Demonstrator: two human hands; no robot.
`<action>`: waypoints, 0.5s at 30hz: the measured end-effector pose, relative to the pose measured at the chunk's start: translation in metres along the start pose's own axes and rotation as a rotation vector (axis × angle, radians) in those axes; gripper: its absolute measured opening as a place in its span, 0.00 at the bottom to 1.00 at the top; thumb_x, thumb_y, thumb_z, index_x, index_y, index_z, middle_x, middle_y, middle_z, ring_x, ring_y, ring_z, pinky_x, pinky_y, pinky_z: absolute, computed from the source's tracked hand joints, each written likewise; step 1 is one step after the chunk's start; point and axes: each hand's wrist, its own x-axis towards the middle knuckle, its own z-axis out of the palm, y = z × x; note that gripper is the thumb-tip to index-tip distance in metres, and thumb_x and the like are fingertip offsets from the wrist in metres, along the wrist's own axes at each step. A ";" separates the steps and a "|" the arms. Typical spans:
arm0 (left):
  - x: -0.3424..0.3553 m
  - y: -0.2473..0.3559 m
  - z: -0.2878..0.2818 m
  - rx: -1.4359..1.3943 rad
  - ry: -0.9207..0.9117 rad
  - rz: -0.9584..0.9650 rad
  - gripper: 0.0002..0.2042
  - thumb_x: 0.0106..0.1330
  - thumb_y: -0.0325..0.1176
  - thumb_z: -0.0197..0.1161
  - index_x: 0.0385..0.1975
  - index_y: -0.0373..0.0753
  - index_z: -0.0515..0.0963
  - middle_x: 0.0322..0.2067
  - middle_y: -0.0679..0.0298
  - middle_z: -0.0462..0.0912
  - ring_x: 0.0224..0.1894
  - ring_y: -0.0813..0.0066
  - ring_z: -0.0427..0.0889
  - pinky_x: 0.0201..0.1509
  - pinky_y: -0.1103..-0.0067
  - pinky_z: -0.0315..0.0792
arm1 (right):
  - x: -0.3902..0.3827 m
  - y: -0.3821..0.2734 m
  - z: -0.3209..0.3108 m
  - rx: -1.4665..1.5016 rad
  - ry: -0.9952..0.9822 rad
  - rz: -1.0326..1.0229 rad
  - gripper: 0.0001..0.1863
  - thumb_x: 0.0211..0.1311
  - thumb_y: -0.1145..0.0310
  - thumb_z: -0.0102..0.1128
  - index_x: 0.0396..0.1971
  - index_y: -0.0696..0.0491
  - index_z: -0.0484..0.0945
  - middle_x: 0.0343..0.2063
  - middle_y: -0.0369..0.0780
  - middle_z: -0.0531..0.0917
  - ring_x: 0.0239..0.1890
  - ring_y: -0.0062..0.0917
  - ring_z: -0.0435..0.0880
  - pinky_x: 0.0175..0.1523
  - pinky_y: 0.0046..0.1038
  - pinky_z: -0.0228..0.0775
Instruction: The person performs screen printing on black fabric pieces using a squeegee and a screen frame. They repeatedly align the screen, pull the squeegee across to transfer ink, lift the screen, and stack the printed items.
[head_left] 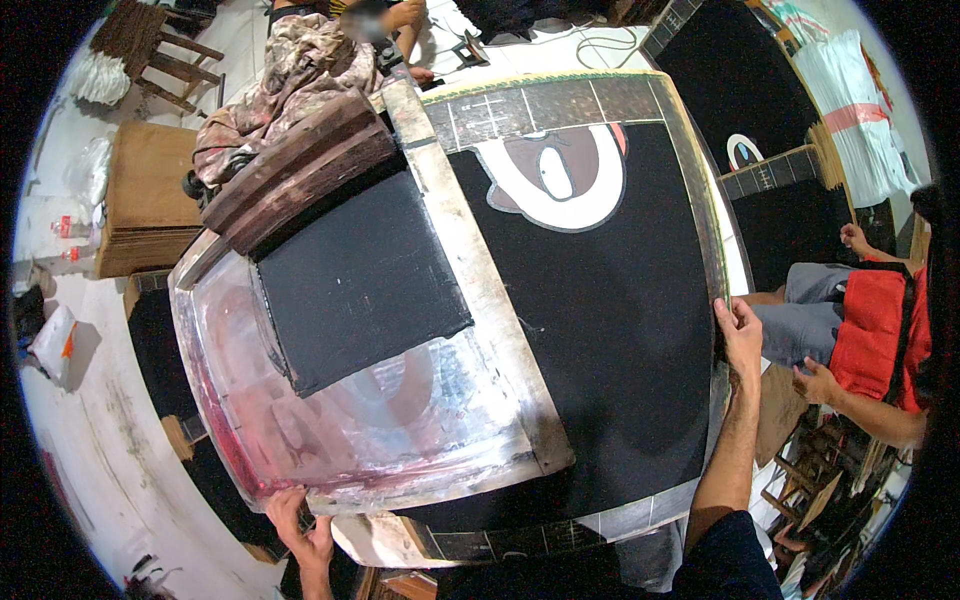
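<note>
At the near left corner of a screen-printing frame (505,330), my left hand (298,528) grips the rim with curled fingers. Its mesh is translucent, stained pink along the edges, and a black rectangular patch (360,275) covers part of it. A dark wooden block like a squeegee (305,175) rests at the far end of that patch. The frame lies tilted across a large board with black fabric (610,340), which bears a printed white and brown cartoon eye (560,180). My right hand (740,335) holds the board's right edge, thumb and fingers closed about it.
A crumpled stained cloth (300,80) lies beyond the wooden block. Another person in red (875,320) sits close on the right, beside another black printed panel (785,205). Part of another person (405,25) shows at the far side. Stacked brown boards (150,195) stand left.
</note>
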 end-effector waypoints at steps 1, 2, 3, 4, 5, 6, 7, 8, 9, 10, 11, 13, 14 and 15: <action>0.000 0.000 0.001 0.009 0.008 0.006 0.24 0.47 0.29 0.70 0.48 0.34 0.78 0.46 0.52 0.82 0.52 0.48 0.76 0.64 0.57 0.65 | 0.001 0.003 0.001 -0.032 0.053 -0.006 0.23 0.71 0.54 0.67 0.48 0.61 0.82 0.28 0.32 0.83 0.31 0.14 0.75 0.39 0.19 0.68; 0.000 0.000 0.001 0.002 0.016 0.007 0.24 0.46 0.29 0.70 0.48 0.34 0.79 0.46 0.52 0.82 0.52 0.48 0.77 0.64 0.57 0.65 | 0.002 0.005 0.002 -0.063 0.107 -0.012 0.24 0.71 0.52 0.67 0.48 0.61 0.82 0.28 0.33 0.83 0.31 0.15 0.76 0.40 0.21 0.69; 0.000 0.000 0.003 -0.005 0.025 0.008 0.24 0.46 0.29 0.71 0.47 0.34 0.79 0.46 0.52 0.82 0.52 0.48 0.77 0.64 0.58 0.65 | 0.003 0.007 0.004 -0.093 0.124 -0.020 0.26 0.71 0.51 0.67 0.50 0.62 0.81 0.31 0.36 0.84 0.34 0.18 0.78 0.42 0.23 0.71; -0.001 -0.001 0.003 -0.018 0.037 0.004 0.24 0.46 0.29 0.71 0.47 0.34 0.79 0.46 0.52 0.82 0.52 0.48 0.77 0.64 0.58 0.65 | 0.003 0.006 0.006 -0.125 0.142 -0.026 0.27 0.71 0.50 0.67 0.51 0.62 0.80 0.33 0.39 0.84 0.37 0.21 0.79 0.45 0.26 0.72; -0.001 -0.001 0.004 0.001 0.052 0.004 0.24 0.45 0.29 0.72 0.46 0.34 0.80 0.45 0.53 0.83 0.52 0.48 0.77 0.63 0.59 0.65 | 0.002 0.003 0.008 -0.145 0.178 -0.024 0.29 0.70 0.49 0.66 0.53 0.62 0.80 0.36 0.41 0.85 0.39 0.24 0.81 0.48 0.29 0.74; -0.001 -0.001 0.005 -0.006 0.057 0.002 0.24 0.45 0.29 0.72 0.46 0.34 0.80 0.45 0.53 0.83 0.52 0.49 0.77 0.64 0.59 0.65 | 0.000 -0.002 0.012 -0.205 0.260 -0.100 0.29 0.71 0.49 0.65 0.55 0.62 0.79 0.40 0.44 0.84 0.44 0.29 0.81 0.51 0.32 0.73; -0.002 -0.002 0.006 -0.014 0.065 -0.001 0.24 0.45 0.29 0.73 0.46 0.34 0.80 0.45 0.53 0.83 0.52 0.49 0.77 0.64 0.59 0.65 | -0.006 -0.011 0.018 -0.252 0.359 -0.158 0.30 0.71 0.49 0.65 0.56 0.61 0.78 0.44 0.47 0.84 0.48 0.33 0.81 0.55 0.35 0.72; -0.002 -0.002 0.006 -0.025 0.067 -0.007 0.24 0.44 0.29 0.73 0.46 0.35 0.80 0.45 0.54 0.83 0.52 0.49 0.77 0.64 0.59 0.65 | -0.014 -0.024 0.025 -0.301 0.461 -0.135 0.30 0.72 0.49 0.64 0.58 0.61 0.77 0.48 0.50 0.83 0.52 0.38 0.81 0.59 0.38 0.71; -0.003 -0.003 0.007 -0.038 0.086 0.013 0.24 0.44 0.29 0.74 0.45 0.35 0.80 0.45 0.54 0.83 0.52 0.50 0.77 0.63 0.59 0.64 | -0.028 -0.039 0.030 -0.492 0.565 -0.293 0.29 0.72 0.51 0.63 0.61 0.59 0.75 0.55 0.53 0.79 0.59 0.47 0.77 0.64 0.43 0.67; -0.004 -0.003 0.008 -0.055 0.097 0.019 0.24 0.44 0.29 0.75 0.45 0.35 0.80 0.45 0.54 0.83 0.52 0.50 0.77 0.63 0.59 0.65 | -0.044 -0.059 0.037 -0.484 0.582 -0.410 0.28 0.72 0.54 0.63 0.61 0.60 0.74 0.56 0.54 0.78 0.59 0.48 0.76 0.65 0.45 0.65; -0.004 -0.004 0.009 -0.073 0.110 0.027 0.24 0.44 0.29 0.75 0.45 0.35 0.80 0.45 0.54 0.83 0.52 0.50 0.77 0.63 0.59 0.65 | -0.061 -0.081 0.049 -0.464 0.579 -0.539 0.26 0.71 0.58 0.62 0.61 0.60 0.74 0.57 0.54 0.78 0.60 0.49 0.75 0.66 0.46 0.63; -0.005 -0.005 0.010 -0.098 0.124 0.024 0.24 0.44 0.31 0.76 0.45 0.35 0.81 0.44 0.55 0.82 0.52 0.51 0.77 0.63 0.60 0.64 | -0.117 -0.124 0.078 -0.385 0.405 -0.657 0.23 0.68 0.63 0.62 0.59 0.59 0.76 0.58 0.51 0.78 0.62 0.49 0.72 0.70 0.49 0.58; -0.005 -0.006 0.011 -0.101 0.140 0.039 0.24 0.44 0.31 0.77 0.45 0.35 0.81 0.44 0.55 0.82 0.52 0.51 0.77 0.63 0.60 0.64 | -0.149 -0.143 0.094 -0.431 0.343 -0.758 0.26 0.64 0.59 0.65 0.58 0.58 0.77 0.57 0.49 0.78 0.63 0.47 0.72 0.70 0.47 0.57; -0.006 -0.007 0.011 -0.106 0.155 0.054 0.24 0.45 0.32 0.77 0.45 0.36 0.81 0.44 0.55 0.82 0.52 0.51 0.77 0.63 0.60 0.64 | -0.179 -0.161 0.107 -0.417 0.183 -0.864 0.30 0.61 0.53 0.67 0.58 0.57 0.77 0.55 0.48 0.78 0.62 0.45 0.72 0.69 0.47 0.58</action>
